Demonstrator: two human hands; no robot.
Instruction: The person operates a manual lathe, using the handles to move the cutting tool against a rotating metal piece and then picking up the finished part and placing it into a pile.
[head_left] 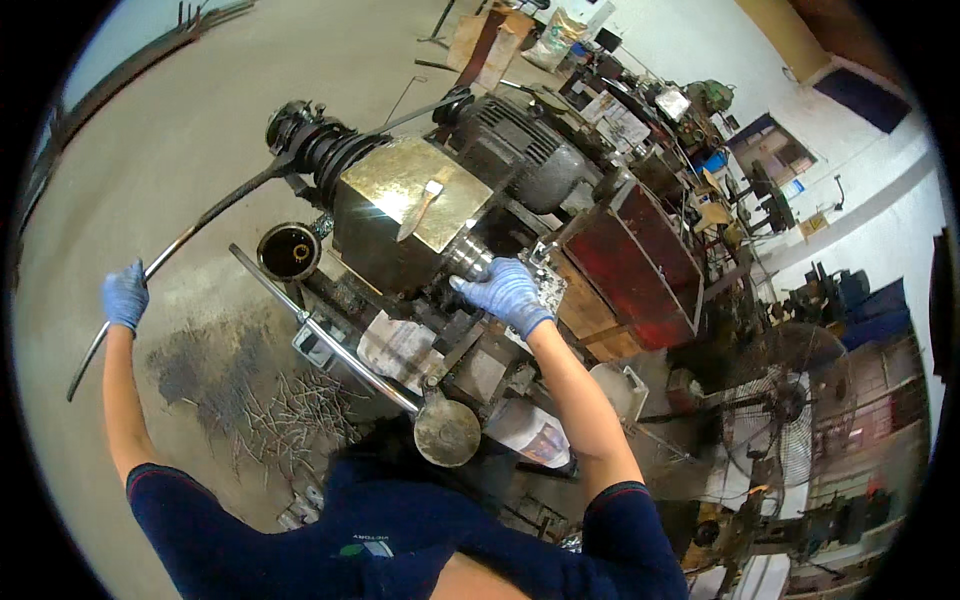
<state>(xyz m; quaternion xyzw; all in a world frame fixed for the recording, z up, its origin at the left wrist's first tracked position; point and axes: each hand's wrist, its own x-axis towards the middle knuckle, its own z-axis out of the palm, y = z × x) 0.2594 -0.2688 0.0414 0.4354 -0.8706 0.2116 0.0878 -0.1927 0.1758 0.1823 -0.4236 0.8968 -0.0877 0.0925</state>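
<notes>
My left hand [125,295], in a blue knit glove, is closed round a long curved metal lever [215,210]. This lever runs up to a black ribbed pulley end of a machine [400,230]. At the machine's near right side, my gloved right hand [505,293] grips the shiny steel spindle end [468,258], with the thumb toward the headstock. Its fingertips are partly hidden behind the metal. On the brass-coloured top cover of the machine lies a brush with a wooden handle [422,212].
An electric motor [520,150] sits behind the machine. A round oily cup [290,251] and a chrome bar [360,370] stand in front. Metal scraps [290,425] litter the floor at left. To the right are a red cabinet [640,262] and a large fan [785,405].
</notes>
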